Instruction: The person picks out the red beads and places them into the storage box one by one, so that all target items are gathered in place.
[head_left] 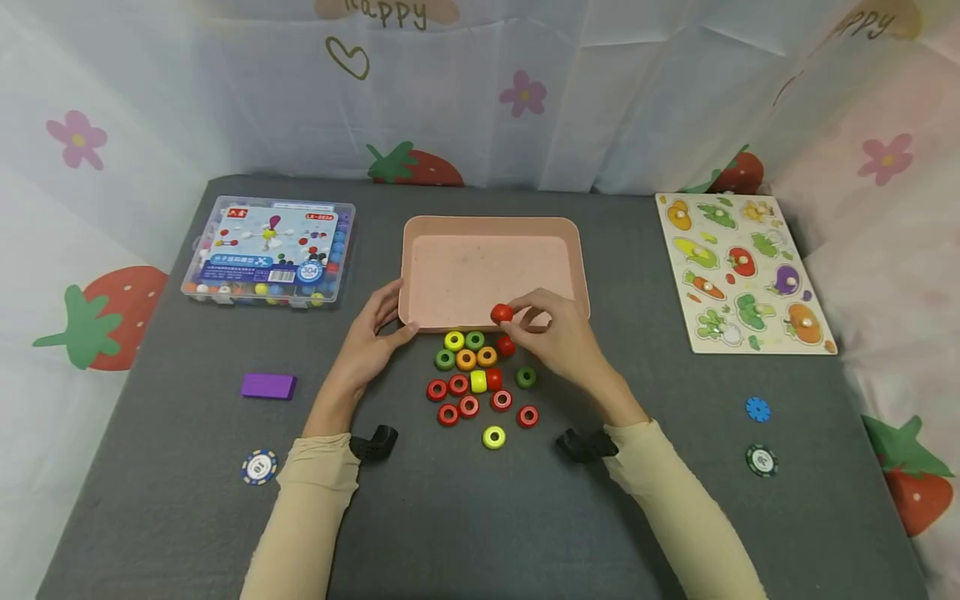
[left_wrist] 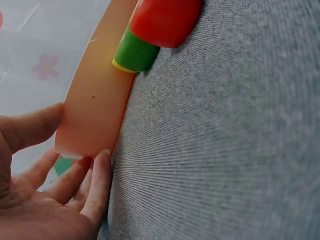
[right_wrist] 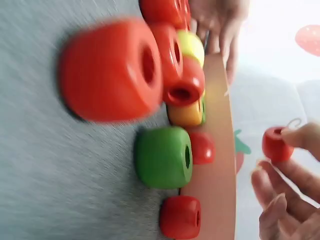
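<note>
My left hand [head_left: 371, 333] holds the near left corner of a shallow pink tray [head_left: 491, 320], its thumb at the front wall and its fingers round the side. A red bead [head_left: 501, 313] with a hole is pinched between the thumb and fingertips of my right hand [head_left: 553, 333], over the tray's front rim. In the right wrist view this red bead [right_wrist: 277, 145] is raised above the tray edge. Just in front of the tray lie several loose beads, among them a yellow bead [head_left: 453, 341], a green bead [head_left: 527, 377] and a red bead [head_left: 528, 416].
A clear plastic case [head_left: 270, 250] stands at the back left, a vegetable puzzle board [head_left: 746, 275] at the back right. On the left lie a purple block [head_left: 268, 386] and a poker chip [head_left: 259, 467]. A blue disc [head_left: 757, 409] and a dark chip [head_left: 762, 460] lie right.
</note>
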